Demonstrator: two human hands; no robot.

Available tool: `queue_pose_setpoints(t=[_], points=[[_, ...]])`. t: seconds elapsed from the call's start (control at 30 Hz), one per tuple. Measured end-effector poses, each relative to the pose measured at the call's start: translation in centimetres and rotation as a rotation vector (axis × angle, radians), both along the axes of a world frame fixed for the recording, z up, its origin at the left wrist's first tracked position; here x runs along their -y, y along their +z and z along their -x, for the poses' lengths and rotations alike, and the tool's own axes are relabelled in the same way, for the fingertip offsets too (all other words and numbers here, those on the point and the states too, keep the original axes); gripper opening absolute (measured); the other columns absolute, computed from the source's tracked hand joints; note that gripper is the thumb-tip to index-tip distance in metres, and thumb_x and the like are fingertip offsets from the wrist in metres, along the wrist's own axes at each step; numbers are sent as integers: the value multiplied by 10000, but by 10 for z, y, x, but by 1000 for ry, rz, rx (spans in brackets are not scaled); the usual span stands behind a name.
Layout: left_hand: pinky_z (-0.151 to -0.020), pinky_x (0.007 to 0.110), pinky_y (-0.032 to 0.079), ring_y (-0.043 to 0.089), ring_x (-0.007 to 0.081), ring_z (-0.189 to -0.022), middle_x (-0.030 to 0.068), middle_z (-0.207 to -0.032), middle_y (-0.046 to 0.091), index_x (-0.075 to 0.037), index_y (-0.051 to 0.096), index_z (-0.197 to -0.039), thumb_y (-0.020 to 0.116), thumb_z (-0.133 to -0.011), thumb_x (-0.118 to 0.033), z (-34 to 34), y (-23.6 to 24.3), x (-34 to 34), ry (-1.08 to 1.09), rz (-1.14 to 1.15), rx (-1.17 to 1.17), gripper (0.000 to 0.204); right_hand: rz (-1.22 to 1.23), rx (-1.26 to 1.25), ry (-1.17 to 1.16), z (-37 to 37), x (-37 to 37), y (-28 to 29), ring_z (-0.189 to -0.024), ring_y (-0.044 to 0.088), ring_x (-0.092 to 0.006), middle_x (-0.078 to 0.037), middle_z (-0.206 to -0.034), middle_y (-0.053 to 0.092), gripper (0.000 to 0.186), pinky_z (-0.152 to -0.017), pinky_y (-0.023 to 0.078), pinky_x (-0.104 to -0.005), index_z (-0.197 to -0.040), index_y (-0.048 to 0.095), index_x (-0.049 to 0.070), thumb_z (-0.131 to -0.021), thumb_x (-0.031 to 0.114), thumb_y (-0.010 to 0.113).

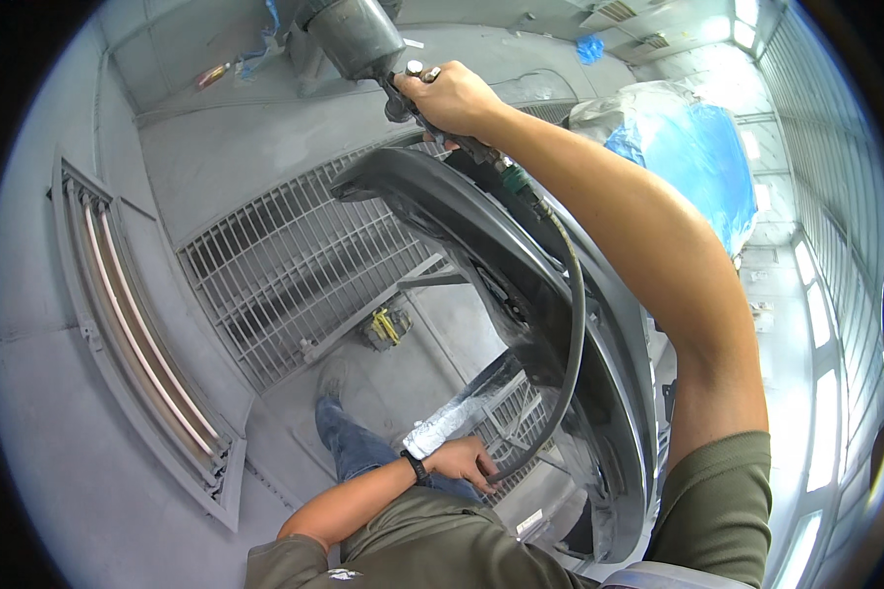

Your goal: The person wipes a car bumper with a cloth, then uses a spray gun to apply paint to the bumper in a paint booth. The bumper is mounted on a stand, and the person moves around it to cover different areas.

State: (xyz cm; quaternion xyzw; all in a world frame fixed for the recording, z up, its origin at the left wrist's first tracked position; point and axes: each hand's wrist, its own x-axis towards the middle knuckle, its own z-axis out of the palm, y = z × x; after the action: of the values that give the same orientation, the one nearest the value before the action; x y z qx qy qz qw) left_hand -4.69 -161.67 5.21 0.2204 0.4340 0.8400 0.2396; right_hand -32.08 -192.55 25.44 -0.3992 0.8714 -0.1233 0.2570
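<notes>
My right hand (452,101), raised at the top middle, is closed around the handle of a spray gun (400,98). A dark grey paint cup (357,37) sits on top of the gun. From a green fitting at the base of the handle, a dark air hose (577,314) loops down to my left hand (462,461). That hand is low in front of my body with its fingers curled around the hose. Under my right forearm a long dark grey car bumper (417,182) curves from top left to lower right, apart from the gun.
A stand arm wrapped in silver foil (447,420) reaches toward the bumper. Metal floor grating (295,265) lies beyond. A yellow and grey object (387,329) rests on the floor. A lamp panel (147,334) is on the left; blue sheeting (697,167) covers a large shape at right.
</notes>
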Motion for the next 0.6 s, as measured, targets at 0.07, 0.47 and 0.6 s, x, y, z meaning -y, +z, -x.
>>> queue_pose_setpoints(t=[0.07,0.47,0.6], points=[[-738,278,536,694,111,-806,99,-935,777,-26,767,-1051,823,-800,-193,2,4,-2,-46,54,-2,307,-10,-6,-31,3,-17,13,-510,653,-220,-134,-664,670,527,-518,571,-340,-832,666,-60,-964,439,563],[-756,330,553,717,218,-843,141,-937,768,-22,772,-1044,889,-691,-215,15,7,-46,-341,392,-182,420,57,-38,-430,-31,-275,145,-441,559,-150,-71,-579,581,453,-441,463,-315,-995,683,-15,-1021,415,540],[-702,318,520,676,165,-800,100,-894,768,-59,778,-1063,880,-719,-225,16,6,-67,-451,446,-228,396,225,-120,-673,-80,-378,181,-500,463,-63,20,-628,556,397,-450,396,-261,-1212,692,31,-1017,360,588]])
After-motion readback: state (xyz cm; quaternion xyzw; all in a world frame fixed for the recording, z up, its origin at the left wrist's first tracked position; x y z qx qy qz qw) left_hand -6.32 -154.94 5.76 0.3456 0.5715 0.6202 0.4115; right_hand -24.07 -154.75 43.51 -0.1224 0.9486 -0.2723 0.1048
